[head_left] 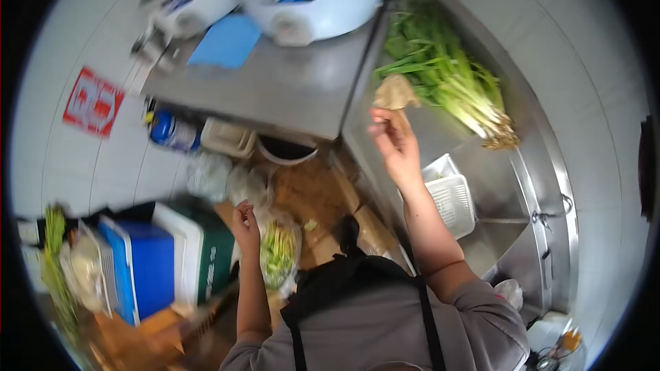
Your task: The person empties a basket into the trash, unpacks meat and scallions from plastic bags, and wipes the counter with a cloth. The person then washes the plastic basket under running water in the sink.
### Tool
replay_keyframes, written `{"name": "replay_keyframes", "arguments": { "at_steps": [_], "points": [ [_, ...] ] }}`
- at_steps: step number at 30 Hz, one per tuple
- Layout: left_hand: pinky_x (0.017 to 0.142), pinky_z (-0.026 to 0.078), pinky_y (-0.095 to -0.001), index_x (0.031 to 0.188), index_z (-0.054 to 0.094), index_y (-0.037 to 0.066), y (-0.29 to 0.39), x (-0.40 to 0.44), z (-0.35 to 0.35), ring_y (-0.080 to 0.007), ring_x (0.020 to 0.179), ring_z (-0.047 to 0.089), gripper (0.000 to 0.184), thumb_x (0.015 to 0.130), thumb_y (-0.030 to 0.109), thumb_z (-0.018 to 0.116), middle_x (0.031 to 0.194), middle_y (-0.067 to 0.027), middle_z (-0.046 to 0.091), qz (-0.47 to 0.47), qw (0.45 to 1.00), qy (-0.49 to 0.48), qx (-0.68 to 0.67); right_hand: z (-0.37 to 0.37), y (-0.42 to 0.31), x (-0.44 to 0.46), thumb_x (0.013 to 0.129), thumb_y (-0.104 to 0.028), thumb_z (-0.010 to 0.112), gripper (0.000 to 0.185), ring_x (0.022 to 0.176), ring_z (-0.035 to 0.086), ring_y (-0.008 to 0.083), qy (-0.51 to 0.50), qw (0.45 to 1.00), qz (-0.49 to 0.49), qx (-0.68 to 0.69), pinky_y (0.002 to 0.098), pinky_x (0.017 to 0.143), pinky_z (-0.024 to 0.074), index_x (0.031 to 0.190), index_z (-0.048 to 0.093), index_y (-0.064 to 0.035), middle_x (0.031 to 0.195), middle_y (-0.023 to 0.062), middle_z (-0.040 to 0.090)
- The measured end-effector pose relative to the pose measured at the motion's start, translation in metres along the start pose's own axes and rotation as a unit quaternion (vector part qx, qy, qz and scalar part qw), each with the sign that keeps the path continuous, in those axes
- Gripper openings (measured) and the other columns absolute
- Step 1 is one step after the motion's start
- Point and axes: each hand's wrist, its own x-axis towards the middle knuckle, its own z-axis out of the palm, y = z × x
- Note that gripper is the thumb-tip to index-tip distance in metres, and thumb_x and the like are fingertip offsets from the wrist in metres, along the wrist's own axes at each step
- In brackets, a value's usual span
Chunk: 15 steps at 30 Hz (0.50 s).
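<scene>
My right hand (pixel 395 143) reaches over the edge of the steel sink unit, its fingertips closed on a crumpled tan cloth (pixel 396 93). Just beyond the cloth, a large bunch of green onions (pixel 454 72) lies on the steel drainboard, leaves toward the back and roots toward the right. My left hand (pixel 245 218) is raised over the floor area, fingers bent; whether they are pressed together is blurred. Under it to the right, a clear plastic bag of green vegetables (pixel 278 251) rests low down.
White cookers (pixel 313 3) and a blue sheet (pixel 225 41) are on the steel table (pixel 295 89). A white basket (pixel 450 203) sits in the sink. Blue (pixel 148 268) and green (pixel 213 261) boxes stand at the left. A faucet (pixel 543 218) is at the right.
</scene>
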Motion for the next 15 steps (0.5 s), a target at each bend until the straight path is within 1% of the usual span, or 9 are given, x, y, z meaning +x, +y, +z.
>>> {"name": "replay_keyframes", "arguments": {
  "at_steps": [1, 3, 4, 6, 8, 10, 11, 12, 15],
  "points": [
    [0.071, 0.044, -0.0269, 0.102, 0.052, 0.002, -0.038, -0.021, -0.023, -0.0165, 0.079, 0.057, 0.019, 0.084, 0.009, 0.051, 0.086, -0.0089, 0.060, -0.085, 0.995, 0.048, 0.018, 0.034, -0.016, -0.007, 0.078, -0.008, 0.058, 0.021, 0.071, 0.048, 0.0101, -0.075, 0.997, 0.017, -0.027, 0.0210, 0.062, 0.0405, 0.098, 0.055, -0.0033, 0.086, 0.0031, 0.049],
    [0.068, 0.046, -0.0294, 0.104, 0.051, 0.002, -0.084, -0.057, -0.053, -0.0193, 0.078, 0.058, 0.023, 0.081, 0.005, 0.049, 0.093, -0.0116, 0.060, -0.105, 0.988, 0.105, 0.031, 0.098, -0.013, -0.027, 0.079, -0.010, 0.058, 0.022, 0.069, 0.048, 0.0114, -0.198, 0.980, -0.005, -0.035, 0.0215, 0.061, 0.0411, 0.099, 0.055, -0.0023, 0.086, 0.0045, 0.049],
    [0.067, 0.046, -0.0301, 0.105, 0.050, 0.003, -0.118, -0.077, -0.066, -0.0200, 0.076, 0.058, 0.025, 0.080, 0.005, 0.049, 0.091, -0.0120, 0.060, -0.130, 0.984, 0.113, 0.055, 0.130, -0.011, -0.041, 0.078, -0.011, 0.059, 0.024, 0.069, 0.049, 0.0133, -0.256, 0.966, 0.028, -0.034, 0.0241, 0.063, 0.0426, 0.099, 0.055, -0.0001, 0.086, 0.0068, 0.049],
    [0.066, 0.047, -0.0332, 0.106, 0.050, 0.004, -0.177, -0.107, -0.075, -0.0244, 0.074, 0.059, 0.026, 0.080, 0.006, 0.048, 0.087, -0.0145, 0.060, -0.192, 0.969, 0.128, 0.086, 0.186, 0.015, -0.073, 0.079, -0.013, 0.059, 0.025, 0.072, 0.052, 0.0172, -0.364, 0.925, 0.025, -0.106, 0.0286, 0.065, 0.0442, 0.098, 0.054, 0.0019, 0.086, 0.0099, 0.051],
    [0.069, 0.046, -0.0379, 0.104, 0.051, 0.004, -0.239, -0.143, -0.076, -0.0320, 0.077, 0.058, 0.026, 0.079, 0.011, 0.046, 0.086, -0.0186, 0.060, -0.297, 0.938, 0.106, 0.144, 0.232, 0.067, -0.120, 0.079, -0.016, 0.058, 0.025, 0.073, 0.053, 0.0187, -0.442, 0.885, 0.059, -0.135, 0.0293, 0.066, 0.0444, 0.097, 0.055, 0.0016, 0.086, 0.0105, 0.052],
    [0.073, 0.045, -0.0417, 0.101, 0.053, 0.003, -0.286, -0.167, -0.074, -0.0376, 0.082, 0.056, 0.027, 0.078, 0.016, 0.045, 0.087, -0.0222, 0.059, -0.386, 0.901, 0.043, 0.192, 0.270, 0.150, -0.180, 0.079, -0.018, 0.058, 0.025, 0.073, 0.054, 0.0192, -0.498, 0.848, 0.115, -0.143, 0.0287, 0.066, 0.0442, 0.095, 0.056, 0.0008, 0.085, 0.0104, 0.053],
    [0.075, 0.044, -0.0430, 0.098, 0.054, 0.003, -0.304, -0.175, -0.076, -0.0395, 0.085, 0.055, 0.027, 0.077, 0.017, 0.045, 0.088, -0.0237, 0.058, -0.415, 0.888, 0.004, 0.197, 0.289, 0.186, -0.207, 0.079, -0.019, 0.058, 0.025, 0.072, 0.054, 0.0182, -0.520, 0.824, 0.191, -0.118, 0.0282, 0.066, 0.0438, 0.094, 0.057, 0.0000, 0.084, 0.0088, 0.055],
    [0.075, 0.045, -0.0419, 0.094, 0.057, 0.003, -0.334, -0.189, -0.072, -0.0374, 0.086, 0.056, 0.025, 0.076, 0.017, 0.046, 0.089, -0.0223, 0.059, -0.398, 0.899, -0.020, 0.183, 0.302, 0.223, -0.237, 0.078, -0.021, 0.058, 0.025, 0.072, 0.054, 0.0173, -0.535, 0.795, 0.270, -0.095, 0.0276, 0.067, 0.0434, 0.094, 0.057, -0.0008, 0.084, 0.0073, 0.056],
    [0.076, 0.045, -0.0416, 0.095, 0.057, 0.003, -0.404, -0.208, -0.056, -0.0363, 0.087, 0.056, 0.025, 0.077, 0.016, 0.045, 0.091, -0.0218, 0.059, -0.437, 0.881, -0.108, 0.148, 0.323, 0.351, -0.339, 0.077, -0.021, 0.059, 0.025, 0.074, 0.054, 0.0147, -0.472, 0.755, 0.449, -0.070, 0.0263, 0.070, 0.0423, 0.093, 0.058, -0.0014, 0.086, 0.0047, 0.058]
  ]
}}
